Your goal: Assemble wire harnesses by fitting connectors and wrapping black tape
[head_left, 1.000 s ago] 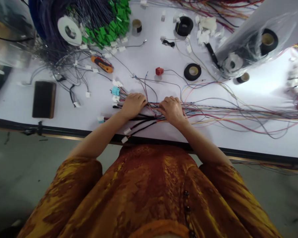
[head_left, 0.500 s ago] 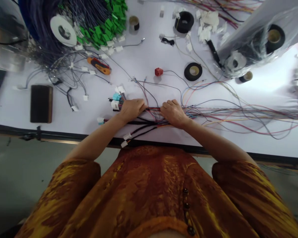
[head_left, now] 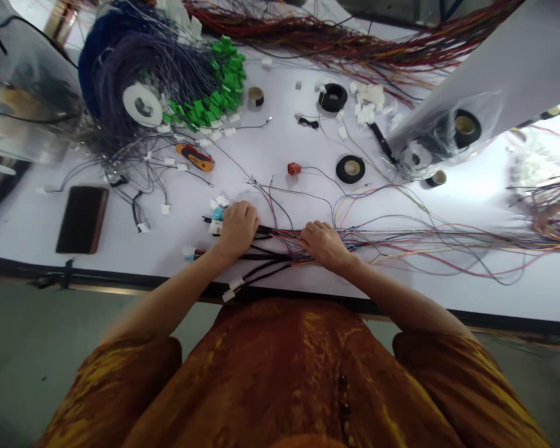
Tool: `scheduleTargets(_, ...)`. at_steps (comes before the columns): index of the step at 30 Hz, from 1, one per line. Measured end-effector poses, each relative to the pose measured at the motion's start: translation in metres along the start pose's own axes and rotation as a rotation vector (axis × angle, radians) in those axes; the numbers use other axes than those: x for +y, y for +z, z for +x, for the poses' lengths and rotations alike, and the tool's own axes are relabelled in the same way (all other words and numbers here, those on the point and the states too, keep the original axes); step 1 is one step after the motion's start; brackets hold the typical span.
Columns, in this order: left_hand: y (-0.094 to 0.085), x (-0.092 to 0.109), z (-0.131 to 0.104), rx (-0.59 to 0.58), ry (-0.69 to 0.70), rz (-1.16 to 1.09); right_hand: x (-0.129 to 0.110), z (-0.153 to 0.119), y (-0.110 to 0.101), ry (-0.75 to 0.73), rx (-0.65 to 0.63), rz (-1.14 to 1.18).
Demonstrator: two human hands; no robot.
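Note:
My left hand (head_left: 238, 229) is closed around a wire bundle near its connector end. A light-blue connector (head_left: 218, 213) and a white connector (head_left: 215, 228) stick out to its left. Between my hands runs the bundle of thin coloured wires (head_left: 284, 234), with a short black-wrapped stretch beside my left fingers. My right hand (head_left: 323, 244) is closed over the same wires farther right, its fingertips curled down. Below, black-sleeved branches (head_left: 266, 272) end in white connectors (head_left: 236, 284) near the table edge. A red connector (head_left: 294, 168) lies beyond my hands on its own wire.
Black tape rolls (head_left: 350, 169) lie ahead, beside a plastic-wrapped roll (head_left: 415, 155). An orange-and-black cutter (head_left: 195, 157), a dark rectangular case (head_left: 82, 219) and a heap of dark wires with green connectors (head_left: 205, 109) are to the left. Long loose wires (head_left: 471, 239) stretch right.
My left hand has slid left along the bundle toward the connectors, widening the gap between my hands. My right hand stays on the wires. The camera view has tilted toward the table's far side.

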State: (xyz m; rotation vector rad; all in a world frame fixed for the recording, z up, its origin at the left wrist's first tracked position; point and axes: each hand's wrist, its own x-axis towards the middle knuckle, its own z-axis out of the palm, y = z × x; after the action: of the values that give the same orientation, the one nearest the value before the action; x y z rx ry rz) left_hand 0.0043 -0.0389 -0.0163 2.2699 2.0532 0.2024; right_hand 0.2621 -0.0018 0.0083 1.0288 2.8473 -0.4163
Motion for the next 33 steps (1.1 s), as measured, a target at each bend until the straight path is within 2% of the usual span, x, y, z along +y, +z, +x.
scheduleTargets(1,-0.001,0.001,0.0,0.021,-0.003,-0.034,0.002,0.002,-0.008,-0.013,0.013,0.061)
scheduleTargets(3,-0.003,0.004,0.004,0.07,0.001,-0.178,0.012,0.015,-0.026,-0.007,0.128,0.177)
scheduleTargets(5,-0.002,0.007,0.011,0.122,0.014,-0.381,0.031,0.039,-0.042,0.09,0.306,0.207)
scheduleTargets(7,0.0,0.007,0.018,0.161,-0.026,-0.597,0.053,0.07,-0.052,0.236,0.398,0.135)
scheduleTargets(10,0.005,0.005,0.026,0.21,-0.181,-0.856,0.079,0.112,-0.051,0.376,0.291,0.07)
scheduleTargets(13,0.006,0.001,0.029,0.228,-0.277,-1.03,0.085,0.129,-0.041,0.343,0.23,0.129)
scheduleTargets(16,0.005,-0.002,0.031,0.188,-0.28,-1.114,0.081,0.127,-0.031,0.288,0.261,0.206)
scheduleTargets(19,0.004,-0.003,0.034,0.15,-0.248,-1.137,0.077,0.118,-0.028,0.256,0.239,0.211)
scheduleTargets(21,0.004,-0.002,0.036,0.147,-0.234,-1.162,0.073,0.112,-0.032,0.233,0.264,0.266)
scheduleTargets(23,0.003,0.002,0.04,0.161,-0.213,-1.213,0.063,0.107,-0.04,0.193,0.345,0.368)
scheduleTargets(25,0.0,0.007,0.044,0.183,-0.186,-1.304,0.047,0.103,-0.048,0.115,0.43,0.46)
scheduleTargets(27,-0.006,0.014,0.049,0.188,-0.172,-1.433,0.03,0.101,-0.052,-0.002,0.458,0.522)
scheduleTargets(30,-0.012,0.022,0.053,0.199,-0.235,-1.616,0.01,0.091,-0.054,-0.106,0.497,0.541)
scheduleTargets(33,-0.01,0.022,0.048,0.279,-0.4,-1.735,-0.001,0.063,-0.051,-0.045,0.566,0.515)
